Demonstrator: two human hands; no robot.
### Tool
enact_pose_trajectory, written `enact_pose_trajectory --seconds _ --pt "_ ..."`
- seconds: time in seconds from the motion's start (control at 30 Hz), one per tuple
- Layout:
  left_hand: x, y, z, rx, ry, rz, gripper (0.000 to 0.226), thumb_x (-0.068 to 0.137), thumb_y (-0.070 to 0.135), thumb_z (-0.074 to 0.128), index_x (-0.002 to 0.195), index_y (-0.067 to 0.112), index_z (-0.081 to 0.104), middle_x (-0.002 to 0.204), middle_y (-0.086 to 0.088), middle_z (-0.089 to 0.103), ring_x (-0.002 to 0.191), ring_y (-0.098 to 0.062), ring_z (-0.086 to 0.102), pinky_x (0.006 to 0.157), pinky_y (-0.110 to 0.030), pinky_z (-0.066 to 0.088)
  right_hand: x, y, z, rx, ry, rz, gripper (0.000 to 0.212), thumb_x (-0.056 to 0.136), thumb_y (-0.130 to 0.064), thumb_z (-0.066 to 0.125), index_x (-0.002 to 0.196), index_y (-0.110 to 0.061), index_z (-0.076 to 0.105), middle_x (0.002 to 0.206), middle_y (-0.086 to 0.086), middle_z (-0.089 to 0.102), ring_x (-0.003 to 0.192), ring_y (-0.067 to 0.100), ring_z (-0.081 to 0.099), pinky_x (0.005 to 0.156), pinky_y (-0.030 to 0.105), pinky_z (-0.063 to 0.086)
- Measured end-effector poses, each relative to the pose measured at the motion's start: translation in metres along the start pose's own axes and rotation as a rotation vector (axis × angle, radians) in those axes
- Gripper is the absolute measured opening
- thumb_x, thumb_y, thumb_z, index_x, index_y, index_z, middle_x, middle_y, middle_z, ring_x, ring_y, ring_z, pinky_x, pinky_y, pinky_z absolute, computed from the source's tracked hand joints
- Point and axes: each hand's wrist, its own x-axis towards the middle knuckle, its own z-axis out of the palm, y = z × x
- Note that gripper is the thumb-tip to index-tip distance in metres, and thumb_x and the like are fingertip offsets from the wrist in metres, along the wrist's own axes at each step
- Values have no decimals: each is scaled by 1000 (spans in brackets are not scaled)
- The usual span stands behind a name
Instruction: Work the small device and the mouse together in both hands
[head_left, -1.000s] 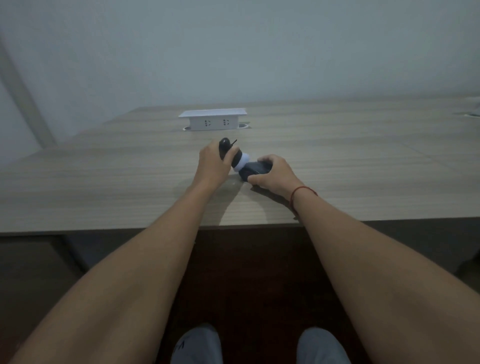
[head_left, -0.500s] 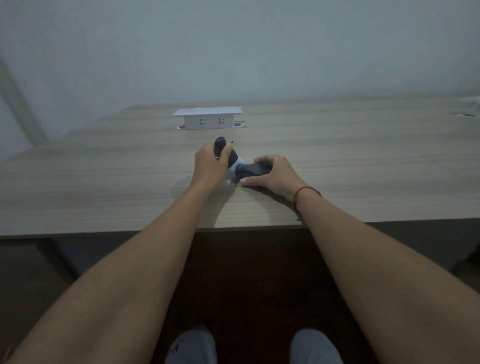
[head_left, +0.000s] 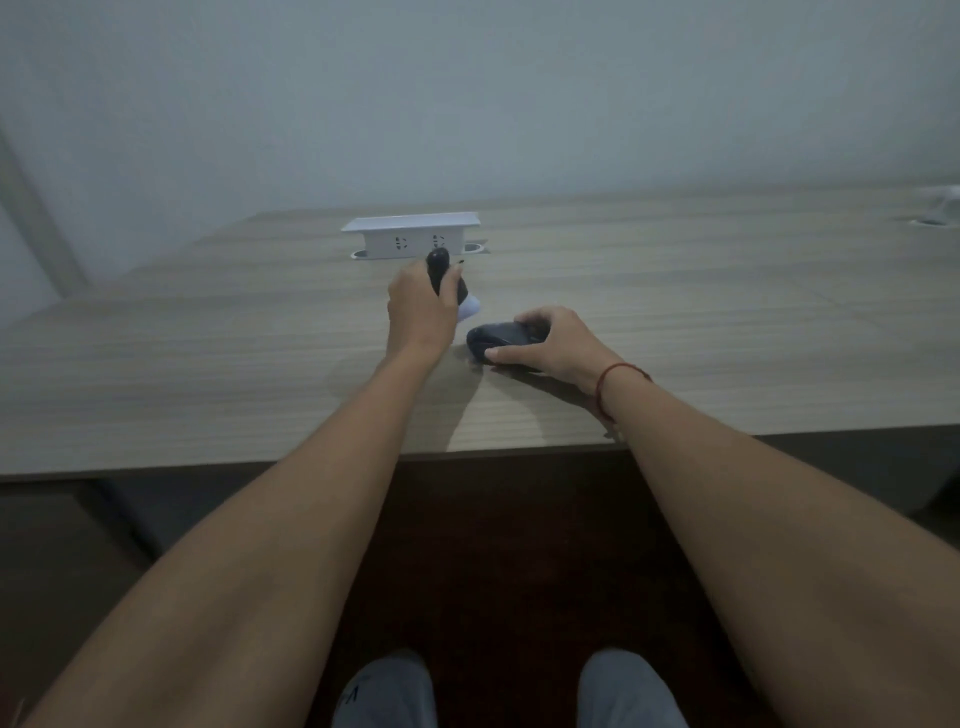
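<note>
The wooden table (head_left: 208, 364) carries a white socket box (head_left: 410, 236) at its far side. Nearer, the right hand (head_left: 561, 343) grips a dark casing (head_left: 493, 338) lying on the table. The left hand (head_left: 421, 306) holds a dark, white-tipped part (head_left: 452, 286) raised just beside it.

We see a wood-grain table (head_left: 208, 364) running wide under a pale, bare wall (head_left: 467, 93), and toward its far side a white pop-up socket box (head_left: 410, 236) stands raised with two outlets facing us and a round grommet at each end of its base. At the table's far right edge we make out a small white object (head_left: 943, 200), too blurred to name. Below the near edge we see dark floor and two grey shoes (head_left: 387, 693).
</note>
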Motion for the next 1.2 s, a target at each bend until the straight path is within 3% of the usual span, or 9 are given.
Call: enact_pose_trajectory --seconds 0.1,0.23,0.37,0.53,0.7,0.8,0.93,1.1,1.2 --pt "-3 8 7 -21 -89 38 28 94 30 58 91 2 63 88 -10 63 80 -21 58 66 -22 44 1 1 -1 -18 -15 12 70 70 -36 85 129 -16 54 120 -1 58 111 18 55 86 27 42" --pt "0 4 12 163 -149 -41 29 93 29 60 99 0 63 104 -18 64 92 -31 62 80 -36 50 1 1 1 -26 1 -8 73 69 -35 86 132 -15 54 118 -3 56 109 15 53 87 27 40" --pt "6 19 7 58 -145 48 21 93 26 59 82 8 61 86 -14 63 80 -25 58 70 -28 43 3 2 6 4 14 -12 68 69 -34 85 129 -15 56 120 0 60 110 18 56 88 29 44" --pt "7 3 9 275 -239 -18 33 93 30 57 105 0 63 109 -21 64 100 -36 61 84 -38 50 -2 1 8 -17 29 -41 70 72 -33 84 132 -13 53 116 -4 54 105 13 51 70 16 37" --pt "-2 -4 5 24 -99 -14 31 91 31 61 90 1 66 92 -16 69 86 -30 65 77 -38 54 1 2 7 -26 49 -49 73 71 -34 85 133 -12 53 123 1 57 112 17 53 77 19 39" --pt "-9 -15 5 92 -70 -117 33 91 33 60 94 1 64 96 -16 67 89 -31 65 77 -36 53 1 2 8 -24 44 -38 77 70 -33 86 135 -11 51 129 4 56 112 16 51 87 25 39" --pt "-14 -9 4 -47 50 -59 31 91 32 60 86 2 66 85 -13 69 82 -25 65 72 -33 53 1 2 9 -17 51 -42 72 70 -32 86 131 -11 53 125 4 58 109 17 54 86 25 40" --pt "-24 -10 5 126 21 -136 33 92 31 59 96 -1 67 97 -15 67 90 -29 66 74 -33 51 1 0 15 -26 100 -30 73 70 -32 86 131 -9 53 123 3 58 106 15 52 86 25 41" --pt "-23 -4 5 -4 45 -83 28 91 29 62 88 2 68 86 -13 70 81 -24 67 71 -31 53 -1 -3 17 -25 132 -32 63 74 -29 83 126 -9 54 113 2 56 104 17 54 85 26 43"
